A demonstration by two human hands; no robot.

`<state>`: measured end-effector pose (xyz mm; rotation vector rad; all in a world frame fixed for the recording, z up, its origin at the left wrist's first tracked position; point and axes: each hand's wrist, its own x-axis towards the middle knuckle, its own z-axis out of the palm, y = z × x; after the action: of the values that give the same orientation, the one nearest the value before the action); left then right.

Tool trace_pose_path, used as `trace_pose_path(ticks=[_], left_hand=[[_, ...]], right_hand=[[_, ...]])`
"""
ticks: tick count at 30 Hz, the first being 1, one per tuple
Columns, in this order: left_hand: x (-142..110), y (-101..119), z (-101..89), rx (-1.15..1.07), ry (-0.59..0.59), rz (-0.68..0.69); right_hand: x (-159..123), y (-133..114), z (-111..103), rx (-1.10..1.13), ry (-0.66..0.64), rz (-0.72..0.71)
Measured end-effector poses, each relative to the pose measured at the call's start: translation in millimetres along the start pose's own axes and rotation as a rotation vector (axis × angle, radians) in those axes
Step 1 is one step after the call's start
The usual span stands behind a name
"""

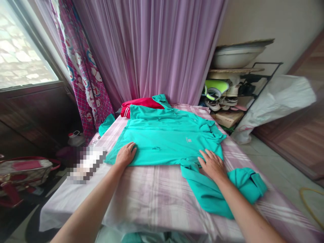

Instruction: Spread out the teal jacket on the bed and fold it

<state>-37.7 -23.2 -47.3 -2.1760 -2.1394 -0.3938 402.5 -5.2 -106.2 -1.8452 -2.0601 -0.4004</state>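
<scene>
A turquoise shirt point(167, 135) lies partly folded on a table covered with a pink checked cloth point(141, 195). My left hand point(125, 154) rests flat on the shirt's near left corner, fingers stretched out. My right hand point(212, 163) presses flat on the near right edge, fingers spread, where a sleeve point(222, 189) trails toward me across the cloth. Neither hand grips anything. A red garment point(141, 104) lies behind the shirt at the far end.
Pink curtains point(152, 50) hang behind the table. A shoe rack point(227, 98) with a basin on top stands at the right, beside a white sack point(275, 101). A bag point(22, 172) and a plastic jug point(76, 138) sit on the floor at the left.
</scene>
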Motion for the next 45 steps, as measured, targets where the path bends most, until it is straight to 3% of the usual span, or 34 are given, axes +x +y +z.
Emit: trace_pose_path(ticks=[7,12,24,31,37,41,45], left_hand=[[-29.7,-14.2,-0.8,0.01,-0.015,-0.013],[-25.4,-11.3,-3.4,0.042,-0.02,-0.088],[-22.7,-14.4,-0.2,0.0,-0.034,-0.106],[-21.4,-18.9,4.9,-0.031,-0.018,-0.098],[-22.4,-22.7,4.3,-0.022,0.022,-0.089],[-26.6,-24.2,0.1,-0.058,0.123,0.019],[-31.5,-21.6,-6.4,-0.133,0.044,0.101]], right_hand=[[1.3,5.2,3.6,0.042,-0.012,0.004],[2.5,4.9,-1.3,0.07,-0.043,0.013],[9.4,1.5,-20.0,0.144,-0.193,0.07],[27.0,25.6,-43.4,0.24,-0.333,-0.011],[33.9,61.5,-67.6,0.085,-0.318,0.151],[27.4,78.0,-71.9,0.089,-0.358,0.125],[25.3,81.8,-70.0,0.12,-0.401,0.092]])
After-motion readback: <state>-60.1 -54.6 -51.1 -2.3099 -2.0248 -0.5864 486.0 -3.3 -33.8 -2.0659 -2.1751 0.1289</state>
